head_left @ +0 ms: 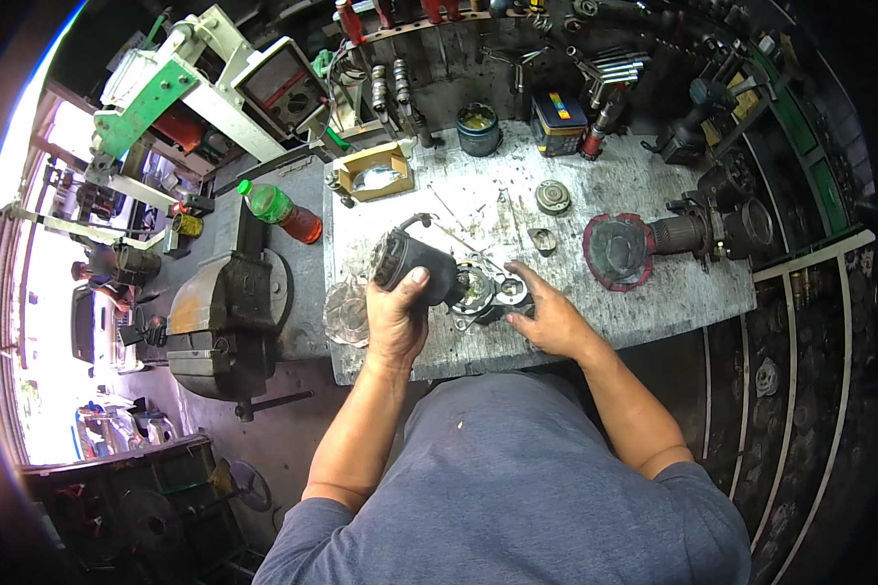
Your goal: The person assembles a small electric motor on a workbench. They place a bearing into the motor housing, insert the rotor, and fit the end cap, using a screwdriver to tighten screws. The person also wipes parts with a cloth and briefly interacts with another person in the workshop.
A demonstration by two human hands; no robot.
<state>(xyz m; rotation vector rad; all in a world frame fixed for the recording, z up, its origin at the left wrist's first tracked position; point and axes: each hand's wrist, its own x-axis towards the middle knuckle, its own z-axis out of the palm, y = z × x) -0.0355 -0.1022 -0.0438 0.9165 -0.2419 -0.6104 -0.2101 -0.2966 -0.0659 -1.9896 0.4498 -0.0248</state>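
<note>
My left hand [396, 314] is wrapped round a black cylindrical motor body [424, 265], like that of a starter motor, tilted above the bench. Its right end is close to an open metal gear housing [477, 290], with greasy-looking parts inside; whether the two touch I cannot tell. My right hand [552, 314] grips the housing's right side between thumb and fingers. A crumpled clear plastic piece [346, 312] lies beside my left wrist. Beyond the housing sit a small metal ring-like part [541, 241] and a round metal cap [553, 196].
Left of the worn bench top [449, 356] stands a big vise [226, 317], with a green-capped bottle [281, 211] behind it. At the back are an open carton [376, 173], a grease tub [478, 130] and a battery-like box [558, 124]. A red-rimmed dish [618, 252] and another motor [717, 229] lie right.
</note>
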